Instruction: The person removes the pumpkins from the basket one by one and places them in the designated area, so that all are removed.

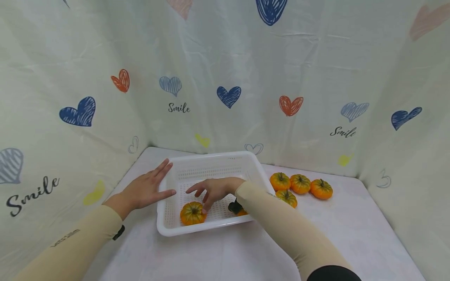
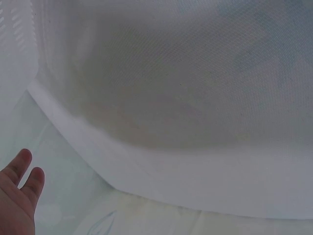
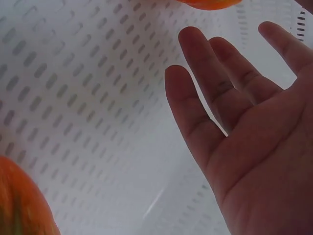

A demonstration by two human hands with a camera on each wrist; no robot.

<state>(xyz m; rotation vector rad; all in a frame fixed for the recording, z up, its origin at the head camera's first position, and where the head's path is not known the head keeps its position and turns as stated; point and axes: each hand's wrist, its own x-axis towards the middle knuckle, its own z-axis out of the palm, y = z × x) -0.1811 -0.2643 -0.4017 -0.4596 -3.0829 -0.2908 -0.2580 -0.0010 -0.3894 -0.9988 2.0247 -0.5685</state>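
Note:
A white perforated plastic basket (image 1: pixel 211 157) sits on the table. My left hand (image 1: pixel 142 191) is at its left rim, fingers spread and thumb reaching over the edge. In the left wrist view, two fingers (image 2: pixel 34 182) of that hand show at the lower left. Inside the basket hovers my right hand (image 1: pixel 219 191), its fingers loosely extended and holding nothing. The thumb is beside a small orange pumpkin (image 1: pixel 193 213); I cannot tell whether they touch. Another pumpkin (image 1: pixel 241 212) lies mostly hidden by the right wrist. Parts of two orange pumpkins (image 3: pixel 22 200) edge the right wrist view.
Several small orange pumpkins (image 1: pixel 321 189) with green markings are grouped on the table right of the basket, one partly behind the right forearm. A white cloth (image 1: pixel 344 230) covers the table. Behind and around it hangs a curtain (image 1: pixel 228 50) printed with hearts.

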